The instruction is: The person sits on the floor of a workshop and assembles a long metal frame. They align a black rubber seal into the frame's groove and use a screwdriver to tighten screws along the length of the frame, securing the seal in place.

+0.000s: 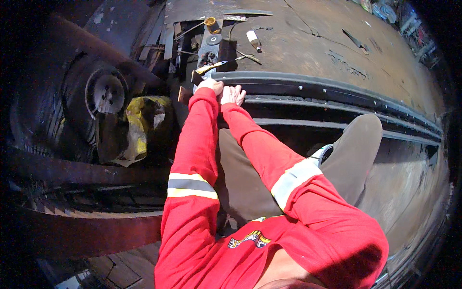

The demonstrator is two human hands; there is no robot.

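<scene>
A long black metal rail (308, 90) with bolts along its side runs across in front of me to the far right. My left hand (211, 85) is at its left end, fingers closed; what they grip is hidden. A small pale patch, perhaps paper or cloth, shows just beyond that hand. My right hand (233, 95) is beside it, with curled fingers gripping the rail's near edge. Just past my left hand, a paintbrush (211, 67) with a pale handle lies on a dark block.
Beyond the hands are a grinding disc (213, 39), a yellowish cup (211, 22), and a white-and-brown bottle (253, 40). At left are a dark wheel (107, 91) and a crumpled yellow-stained sack (144, 127). Scrap strips lie at the upper left. My knees are beside the rail.
</scene>
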